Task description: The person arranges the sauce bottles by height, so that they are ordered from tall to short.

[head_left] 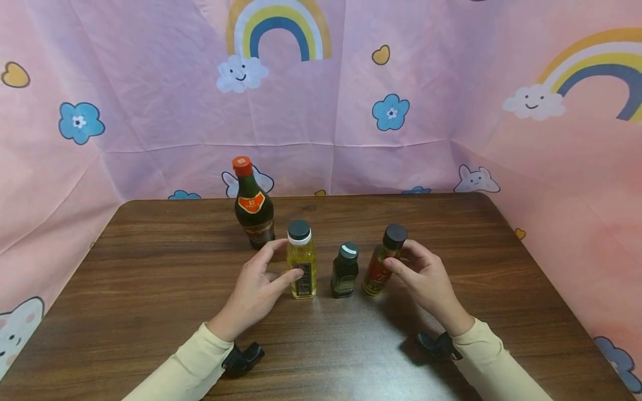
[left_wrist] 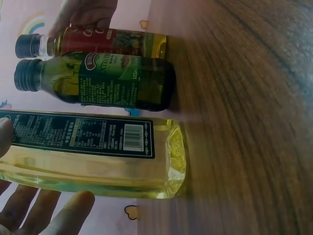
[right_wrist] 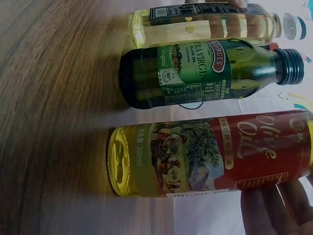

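Note:
Thumb and fingers of my left hand [head_left: 256,292] grip a clear square bottle of yellow oil [head_left: 303,255] with a dark green cap; its dark back label [left_wrist: 83,132] faces the left wrist camera. My right hand [head_left: 428,281] holds a round olive oil bottle [head_left: 377,271] by its upper part, thumb in front and fingers behind. That bottle has a black cap and a red label [right_wrist: 264,152]. Between the two, a small dark green olive oil bottle [head_left: 345,277] stands upright, touched by neither hand. I cannot tell whether the held bottles' bases press fully on the table.
Behind my left hand stands a tall dark bottle [head_left: 257,220] with a red cap and an orange-red neck label. Everything is on a brown wood-grain table [head_left: 165,267]. A pink and purple cloth [head_left: 170,83] with rainbows and flowers hangs around the back and sides.

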`<state>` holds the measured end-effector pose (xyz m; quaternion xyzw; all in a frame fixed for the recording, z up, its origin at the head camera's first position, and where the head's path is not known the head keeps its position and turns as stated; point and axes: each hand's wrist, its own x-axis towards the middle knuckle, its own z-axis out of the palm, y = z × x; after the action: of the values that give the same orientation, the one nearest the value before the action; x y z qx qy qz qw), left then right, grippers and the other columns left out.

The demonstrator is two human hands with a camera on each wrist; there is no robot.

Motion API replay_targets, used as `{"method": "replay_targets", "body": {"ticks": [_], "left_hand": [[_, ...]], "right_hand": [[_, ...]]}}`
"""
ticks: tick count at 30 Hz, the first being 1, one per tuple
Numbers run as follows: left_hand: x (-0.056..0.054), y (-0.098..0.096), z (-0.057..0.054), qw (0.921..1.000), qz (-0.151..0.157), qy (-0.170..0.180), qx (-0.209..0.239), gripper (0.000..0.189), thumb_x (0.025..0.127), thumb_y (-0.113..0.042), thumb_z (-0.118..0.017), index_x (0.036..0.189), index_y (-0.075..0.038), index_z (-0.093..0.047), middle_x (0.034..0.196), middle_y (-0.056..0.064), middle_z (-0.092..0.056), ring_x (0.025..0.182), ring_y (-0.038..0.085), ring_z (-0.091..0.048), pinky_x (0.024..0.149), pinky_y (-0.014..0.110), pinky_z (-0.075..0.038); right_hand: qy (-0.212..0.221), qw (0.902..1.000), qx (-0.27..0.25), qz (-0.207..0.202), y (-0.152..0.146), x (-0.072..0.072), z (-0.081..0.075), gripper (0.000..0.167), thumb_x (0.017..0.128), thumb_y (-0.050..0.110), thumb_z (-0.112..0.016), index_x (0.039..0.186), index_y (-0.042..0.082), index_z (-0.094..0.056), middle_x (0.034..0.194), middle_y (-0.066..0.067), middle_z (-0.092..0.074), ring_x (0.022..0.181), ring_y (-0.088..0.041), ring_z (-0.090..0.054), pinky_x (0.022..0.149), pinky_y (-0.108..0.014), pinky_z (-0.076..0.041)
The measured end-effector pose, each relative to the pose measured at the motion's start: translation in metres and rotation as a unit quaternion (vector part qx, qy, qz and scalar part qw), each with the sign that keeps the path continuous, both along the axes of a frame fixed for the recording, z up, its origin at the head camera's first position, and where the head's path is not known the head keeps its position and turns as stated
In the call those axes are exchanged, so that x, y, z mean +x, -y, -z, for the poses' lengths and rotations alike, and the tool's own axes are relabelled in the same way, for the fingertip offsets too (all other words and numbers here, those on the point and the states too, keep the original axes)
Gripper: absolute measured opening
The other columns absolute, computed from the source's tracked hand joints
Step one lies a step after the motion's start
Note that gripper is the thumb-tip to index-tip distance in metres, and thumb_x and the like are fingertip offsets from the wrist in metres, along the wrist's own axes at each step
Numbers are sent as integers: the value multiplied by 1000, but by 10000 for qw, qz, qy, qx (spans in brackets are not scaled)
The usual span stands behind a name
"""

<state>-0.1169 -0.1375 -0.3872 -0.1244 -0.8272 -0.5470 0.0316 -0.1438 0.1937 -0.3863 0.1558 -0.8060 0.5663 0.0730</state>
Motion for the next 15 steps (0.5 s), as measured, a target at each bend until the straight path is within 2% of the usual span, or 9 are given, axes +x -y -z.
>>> {"method": "replay_targets", "body": {"ticks": [4, 7, 12, 15], "left_hand": [[-4, 0, -3, 9996, -124, -206, -154, 61, 96, -25, -77, 148, -13, -49, 143, 13, -56, 116, 30, -65, 77, 31, -59], [-8, 0, -7, 9989, -174, -361, -241, 62, 97, -23, -76, 149, -10, -47, 144, 12, -56, 128, 31, -57, 84, 37, -60], [-17, -1, -12, 9988, -181, -424, -169, 63, 101, -20, -70, 153, -6, -38, 151, 16, -49, 137, 33, -50, 96, 53, -56], [-23, -4, -15, 9988, -231, -414, -124, 62, 102, -19, -68, 154, -6, -37, 151, 16, -49, 138, 33, -49, 101, 57, -51]], "right_hand": [[-22, 10000, -68, -47, 0, 0, 0, 26, 97, 4, -72, 122, 0, -68, 121, -16, -70, 110, -7, -67, 94, -23, -54], [-56, 9999, -82, -59, 0, -1, 0, 25, 97, 3, -72, 121, 0, -68, 121, -16, -70, 110, -7, -67, 94, -24, -55], [-60, 10000, -61, -43, 0, 0, 0, 25, 96, 3, -72, 121, 0, -68, 121, -16, -70, 110, -6, -67, 94, -25, -55], [-61, 10000, -51, -40, 1, 0, 0, 26, 96, 3, -72, 122, 0, -68, 121, -16, -70, 111, -7, -67, 94, -23, -54]]}}
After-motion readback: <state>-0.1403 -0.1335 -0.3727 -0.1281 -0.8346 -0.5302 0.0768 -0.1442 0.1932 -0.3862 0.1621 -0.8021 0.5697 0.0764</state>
